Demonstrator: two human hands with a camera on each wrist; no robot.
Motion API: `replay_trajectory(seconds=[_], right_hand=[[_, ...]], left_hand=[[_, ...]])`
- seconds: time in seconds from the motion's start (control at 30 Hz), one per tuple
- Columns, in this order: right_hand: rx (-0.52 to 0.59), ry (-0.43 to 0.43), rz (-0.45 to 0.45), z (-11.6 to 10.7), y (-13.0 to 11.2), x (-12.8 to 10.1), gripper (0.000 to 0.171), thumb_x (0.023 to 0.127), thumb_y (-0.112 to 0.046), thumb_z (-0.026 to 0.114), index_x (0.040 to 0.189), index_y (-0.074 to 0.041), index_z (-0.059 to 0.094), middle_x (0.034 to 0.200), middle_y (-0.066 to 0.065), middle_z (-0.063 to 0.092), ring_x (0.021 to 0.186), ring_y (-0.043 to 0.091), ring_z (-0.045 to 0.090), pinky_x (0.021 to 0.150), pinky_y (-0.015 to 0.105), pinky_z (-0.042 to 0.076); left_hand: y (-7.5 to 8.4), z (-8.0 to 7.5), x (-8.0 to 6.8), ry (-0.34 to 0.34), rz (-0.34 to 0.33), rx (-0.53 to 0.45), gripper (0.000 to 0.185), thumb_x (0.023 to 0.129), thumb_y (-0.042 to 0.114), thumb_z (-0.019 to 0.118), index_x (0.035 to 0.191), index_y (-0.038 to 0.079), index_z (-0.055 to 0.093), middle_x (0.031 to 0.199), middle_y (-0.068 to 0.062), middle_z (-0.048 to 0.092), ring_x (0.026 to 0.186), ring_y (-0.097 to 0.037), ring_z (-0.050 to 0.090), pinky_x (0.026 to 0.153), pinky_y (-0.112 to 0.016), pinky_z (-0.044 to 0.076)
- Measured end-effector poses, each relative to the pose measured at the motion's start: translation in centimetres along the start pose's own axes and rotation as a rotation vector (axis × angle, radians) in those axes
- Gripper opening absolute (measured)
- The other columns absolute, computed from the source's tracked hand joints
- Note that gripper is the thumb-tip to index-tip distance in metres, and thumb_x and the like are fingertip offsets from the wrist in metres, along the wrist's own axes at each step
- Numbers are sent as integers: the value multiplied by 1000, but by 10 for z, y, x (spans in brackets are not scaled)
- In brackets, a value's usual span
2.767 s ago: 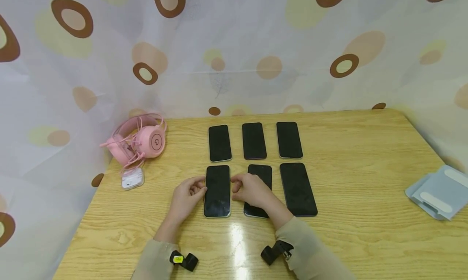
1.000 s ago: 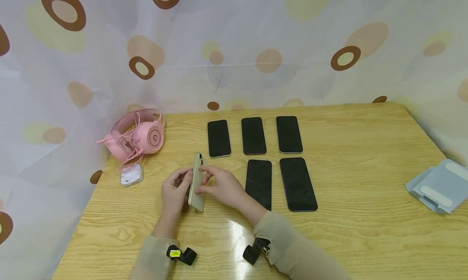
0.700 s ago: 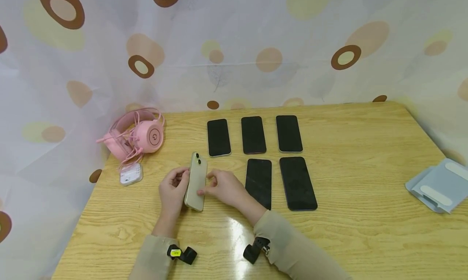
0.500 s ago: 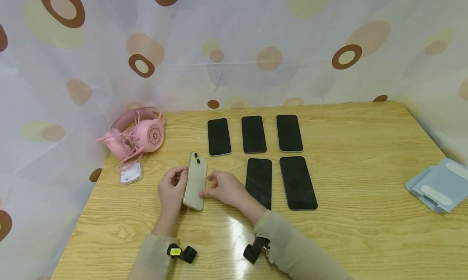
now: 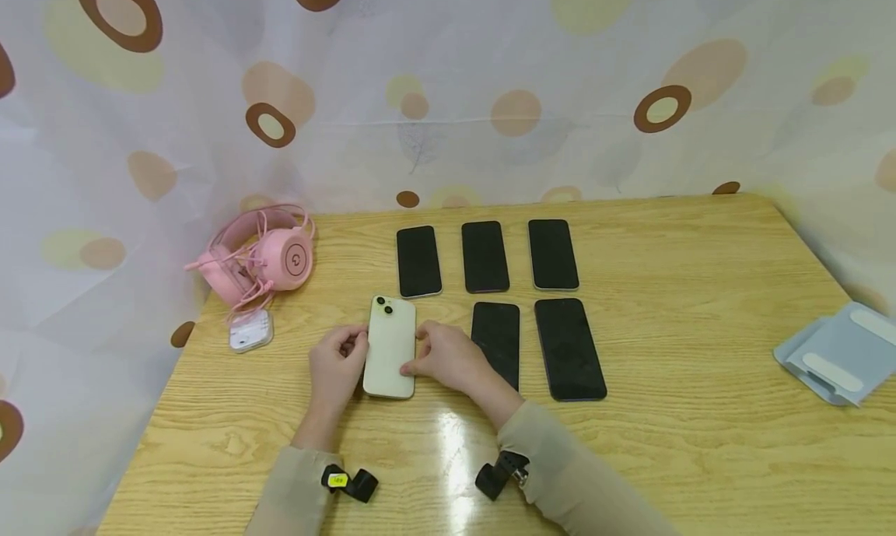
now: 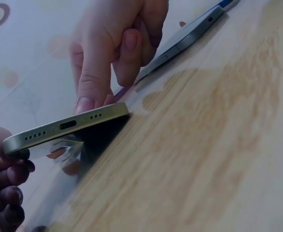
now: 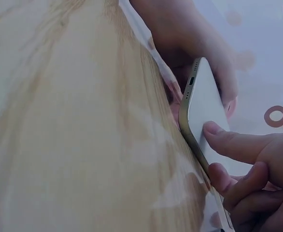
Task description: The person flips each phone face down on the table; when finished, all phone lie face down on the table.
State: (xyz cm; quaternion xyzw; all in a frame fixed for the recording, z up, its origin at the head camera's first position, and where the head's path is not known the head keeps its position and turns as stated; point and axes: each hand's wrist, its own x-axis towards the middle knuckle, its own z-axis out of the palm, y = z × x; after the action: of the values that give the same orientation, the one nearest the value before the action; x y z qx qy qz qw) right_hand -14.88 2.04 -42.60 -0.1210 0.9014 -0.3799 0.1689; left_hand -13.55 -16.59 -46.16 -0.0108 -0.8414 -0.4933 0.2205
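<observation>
A pale yellow-green phone [image 5: 389,348] lies back up, its two camera lenses at the far end, in the front row's left place. My left hand [image 5: 357,345] holds its left edge with curled fingers, and my right hand [image 5: 414,357] holds its right edge. In the left wrist view the phone [image 6: 66,126] is tilted: its left side is raised on my left fingers [image 6: 8,176] and its right edge touches the table. The right wrist view shows my right thumb [image 7: 228,142] on the phone's back [image 7: 202,104].
Five phones lie screen up on the wooden table [image 5: 700,287]: three in the back row [image 5: 484,256] and two in front [image 5: 495,341] [image 5: 569,348]. Pink headphones [image 5: 262,260] and a white earbud case [image 5: 250,335] sit at left. A grey-blue stand [image 5: 833,353] sits at right.
The phone lay screen up 2.8 s ago. Both hands stood it on its long edge, then turned it over and lowered it; it now lies nearly flat, back up.
</observation>
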Motion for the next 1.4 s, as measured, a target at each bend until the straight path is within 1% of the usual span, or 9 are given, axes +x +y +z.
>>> replay_trajectory(seconds=[0.17, 0.37, 0.53, 0.63, 0.93, 1.07, 1.23, 1.33, 1.4], right_hand=[[-51, -13, 31, -8, 3, -4, 60, 76, -33, 81, 123, -2, 57, 70, -8, 60, 62, 10, 53, 56, 27, 41], [-101, -7, 34, -15, 7, -8, 59, 76, -30, 81, 122, -1, 57, 67, -7, 59, 58, 11, 52, 52, 26, 39], [-146, 5, 26, -20, 9, -12, 59, 75, -27, 83, 121, 0, 58, 67, -6, 56, 58, 10, 50, 51, 25, 38], [-154, 10, 28, -21, 9, -13, 58, 75, -27, 83, 120, -1, 58, 66, -6, 55, 56, 10, 49, 50, 25, 37], [-153, 32, 27, -19, 12, -16, 59, 76, -29, 82, 122, -1, 57, 64, -7, 55, 54, 10, 48, 47, 25, 35], [-164, 63, 3, -24, 16, -19, 54, 78, -29, 80, 121, -4, 60, 65, -7, 54, 55, 9, 49, 48, 26, 37], [-180, 119, -38, -43, 29, -26, 44, 82, -30, 76, 119, -9, 64, 67, -7, 54, 55, 10, 49, 49, 26, 38], [-187, 131, -15, -61, 41, -33, 41, 84, -32, 74, 118, -10, 65, 68, -8, 55, 55, 10, 50, 50, 27, 39], [-192, 133, 9, -72, 50, -37, 40, 85, -32, 73, 118, -10, 64, 69, -8, 56, 54, 11, 49, 49, 28, 39]], left_hand=[[0, 1, -1, -97, 67, -10, 11, 82, -3, 65, 88, -2, 75, 69, -4, 61, 59, -11, 49, 52, -17, 39], [1, 2, -3, -258, 67, 40, 14, 85, 5, 67, 95, 0, 74, 68, 1, 54, 59, -11, 45, 52, -21, 36], [1, 2, -4, -345, 91, 94, 10, 84, 7, 69, 91, 1, 74, 68, 3, 52, 61, -11, 45, 53, -22, 37], [1, 3, -4, -370, 93, 123, 10, 84, 8, 70, 90, 1, 73, 68, 4, 52, 62, -11, 46, 55, -23, 38], [2, 5, -4, -387, 76, 147, 15, 85, 9, 68, 97, 2, 74, 69, 4, 51, 63, -11, 45, 55, -24, 37], [3, 5, -2, -396, 31, 130, 15, 87, 11, 67, 99, 4, 73, 73, 3, 52, 65, -13, 46, 57, -25, 38], [7, 5, 0, -400, -41, 106, 19, 88, 12, 67, 105, 5, 71, 77, 1, 53, 67, -14, 46, 59, -25, 38], [18, 8, 0, -411, -28, 97, 22, 87, 10, 68, 108, 5, 69, 77, 1, 52, 67, -14, 45, 58, -25, 38], [27, 13, -2, -446, 5, 86, 22, 87, 9, 68, 109, 4, 69, 77, 2, 52, 66, -13, 45, 58, -24, 38]])
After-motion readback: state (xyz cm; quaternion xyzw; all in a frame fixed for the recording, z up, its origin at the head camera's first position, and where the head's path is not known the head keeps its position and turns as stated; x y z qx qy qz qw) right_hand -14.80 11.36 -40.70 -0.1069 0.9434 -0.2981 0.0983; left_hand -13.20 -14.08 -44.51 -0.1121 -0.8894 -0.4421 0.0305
